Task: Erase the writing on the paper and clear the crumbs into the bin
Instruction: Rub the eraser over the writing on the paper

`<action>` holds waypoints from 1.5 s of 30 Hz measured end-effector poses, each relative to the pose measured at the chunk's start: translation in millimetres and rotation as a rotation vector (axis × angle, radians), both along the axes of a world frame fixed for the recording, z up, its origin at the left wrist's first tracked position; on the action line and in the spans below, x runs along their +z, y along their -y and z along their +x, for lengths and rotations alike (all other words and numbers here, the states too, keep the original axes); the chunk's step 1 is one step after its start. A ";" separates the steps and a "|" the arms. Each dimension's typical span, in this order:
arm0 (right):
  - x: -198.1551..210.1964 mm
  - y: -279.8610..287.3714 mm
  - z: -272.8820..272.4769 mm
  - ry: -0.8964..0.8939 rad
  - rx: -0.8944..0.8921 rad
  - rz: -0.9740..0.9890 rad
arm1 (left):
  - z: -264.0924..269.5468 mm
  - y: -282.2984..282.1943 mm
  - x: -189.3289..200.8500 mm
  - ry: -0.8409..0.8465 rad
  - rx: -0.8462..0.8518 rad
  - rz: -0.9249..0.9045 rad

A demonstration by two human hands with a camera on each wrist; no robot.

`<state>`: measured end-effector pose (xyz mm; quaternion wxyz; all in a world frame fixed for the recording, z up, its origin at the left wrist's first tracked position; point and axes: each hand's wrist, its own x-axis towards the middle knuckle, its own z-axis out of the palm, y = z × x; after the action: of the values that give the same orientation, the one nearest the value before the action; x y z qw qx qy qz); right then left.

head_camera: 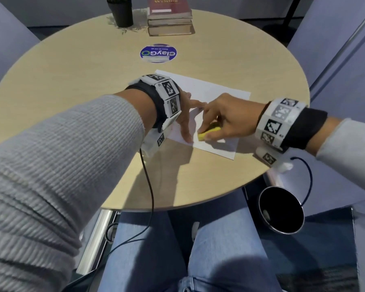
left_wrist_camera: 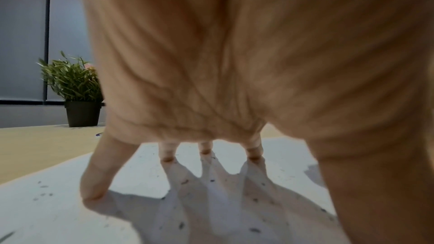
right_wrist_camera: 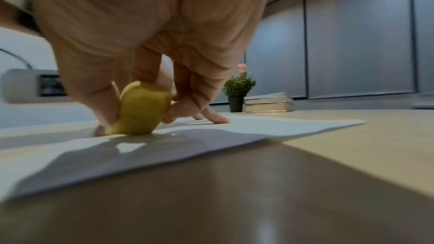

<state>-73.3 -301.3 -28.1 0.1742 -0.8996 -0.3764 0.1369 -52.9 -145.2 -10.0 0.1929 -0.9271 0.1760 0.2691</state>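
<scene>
A white sheet of paper point(head_camera: 217, 91) lies on the round wooden table point(head_camera: 72, 66). My left hand point(head_camera: 184, 114) presses flat on the sheet with its fingers spread; in the left wrist view the fingertips point(left_wrist_camera: 94, 183) touch the paper point(left_wrist_camera: 58, 211) among dark eraser crumbs point(left_wrist_camera: 254, 230). My right hand point(head_camera: 223, 116) pinches a yellow eraser point(head_camera: 209, 132) between thumb and fingers and holds it down on the paper near its front edge. The right wrist view has the eraser point(right_wrist_camera: 140, 108) standing on the sheet point(right_wrist_camera: 281, 127). Any writing is hidden under the hands.
A round black bin point(head_camera: 281, 209) stands on the floor at the right, below the table's edge. At the far side sit a potted plant point(head_camera: 120, 11), a stack of books point(head_camera: 170, 17) and a blue round sticker point(head_camera: 158, 53). My knees are under the table's near edge.
</scene>
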 end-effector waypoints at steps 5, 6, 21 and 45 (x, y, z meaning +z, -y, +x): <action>2.7 13.6 30.5 0.090 -0.180 -0.006 | -1.0 0.9 2.7 -0.021 0.023 -0.018; 1.8 7.7 22.7 0.094 -0.130 -0.022 | -1.0 0.2 2.0 -0.016 0.017 -0.014; 2.9 -1.1 -7.0 0.023 0.094 -0.035 | 2.6 -2.1 -4.5 -0.018 0.029 -0.034; 6.0 14.7 23.0 0.135 -0.124 -0.075 | 2.8 -0.5 -4.4 -0.014 0.019 -0.025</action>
<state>-50.3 -316.0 -22.1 0.1230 -0.9343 -0.3252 0.0790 -50.1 -144.6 -14.5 0.1773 -0.9291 0.1721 0.2751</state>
